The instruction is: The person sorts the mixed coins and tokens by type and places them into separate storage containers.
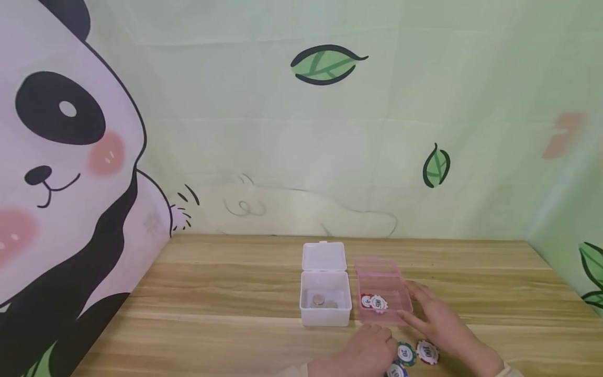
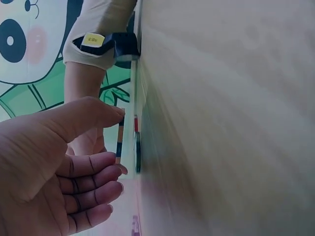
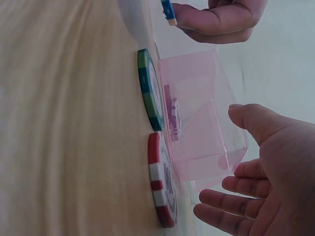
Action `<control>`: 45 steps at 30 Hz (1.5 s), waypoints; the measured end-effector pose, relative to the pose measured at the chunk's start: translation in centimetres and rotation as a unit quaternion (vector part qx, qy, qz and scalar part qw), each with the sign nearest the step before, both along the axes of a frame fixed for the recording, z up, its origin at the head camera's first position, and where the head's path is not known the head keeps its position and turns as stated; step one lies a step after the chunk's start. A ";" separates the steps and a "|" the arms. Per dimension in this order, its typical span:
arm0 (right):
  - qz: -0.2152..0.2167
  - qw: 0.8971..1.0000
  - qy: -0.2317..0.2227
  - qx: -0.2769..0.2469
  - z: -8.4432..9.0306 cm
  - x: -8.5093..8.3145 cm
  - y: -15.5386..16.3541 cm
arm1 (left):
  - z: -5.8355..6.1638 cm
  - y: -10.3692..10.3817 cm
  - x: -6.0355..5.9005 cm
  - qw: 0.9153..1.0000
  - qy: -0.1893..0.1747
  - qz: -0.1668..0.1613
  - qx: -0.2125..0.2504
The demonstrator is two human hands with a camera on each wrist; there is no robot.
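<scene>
My left hand (image 1: pixel 372 346) sits at the table's near edge and pinches a blue-edged chip (image 1: pixel 395 370) between thumb and fingers; the left wrist view shows that chip (image 2: pixel 119 137) edge-on, lifted off the wood. A green "20" chip (image 1: pixel 406 354) and a red "100" chip (image 1: pixel 427 352) lie flat beside it. My right hand (image 1: pixel 431 314) is spread against the right side of an open pink plastic box (image 1: pixel 381 293) that has red-and-white chips (image 1: pixel 374 302) in it. In the right wrist view the hand (image 3: pixel 246 172) has straight fingers beside the pink box (image 3: pixel 202 118).
An open white plastic box (image 1: pixel 325 309) with a few coins (image 1: pixel 320 300) stands just left of the pink one. Both sit on a wooden table (image 1: pixel 226 298) that ends at a panda-and-leaf wall cloth (image 1: pixel 70 157) at the back and sides.
</scene>
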State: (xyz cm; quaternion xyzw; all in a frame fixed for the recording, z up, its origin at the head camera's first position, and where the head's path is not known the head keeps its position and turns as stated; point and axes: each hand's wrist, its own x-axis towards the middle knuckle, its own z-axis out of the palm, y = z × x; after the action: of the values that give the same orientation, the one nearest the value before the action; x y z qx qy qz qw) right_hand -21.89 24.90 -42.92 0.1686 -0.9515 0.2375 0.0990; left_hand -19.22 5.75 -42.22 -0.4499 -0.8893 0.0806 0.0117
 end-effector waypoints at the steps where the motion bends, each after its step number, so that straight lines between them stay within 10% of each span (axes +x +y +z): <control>1: 0.000 1.000 0.001 0.000 0.0 0.0 0.0 | 0.1 -0.1 -0.1 1.000 -0.005 0.001 0.002; 9: 0.001 1.000 0.000 -0.002 -0.1 -0.1 -0.1 | 1.1 -1.5 -0.5 0.997 -0.013 -0.033 0.073; 21: -0.004 1.000 -0.003 0.001 -0.2 -0.1 0.2 | 2.6 -2.1 -1.5 0.993 0.075 -0.019 0.087; 45: -0.003 1.000 -0.002 -0.008 -0.2 -0.1 -0.1 | 4.1 -2.2 -4.6 0.992 0.057 0.029 0.113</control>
State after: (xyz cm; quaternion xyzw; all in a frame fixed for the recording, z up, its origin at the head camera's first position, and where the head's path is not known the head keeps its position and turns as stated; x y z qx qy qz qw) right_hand -22.02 24.82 -43.13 0.1646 -0.9502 0.2455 0.0992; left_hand -23.83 3.58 -38.13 -0.4144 -0.9033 0.0053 0.1107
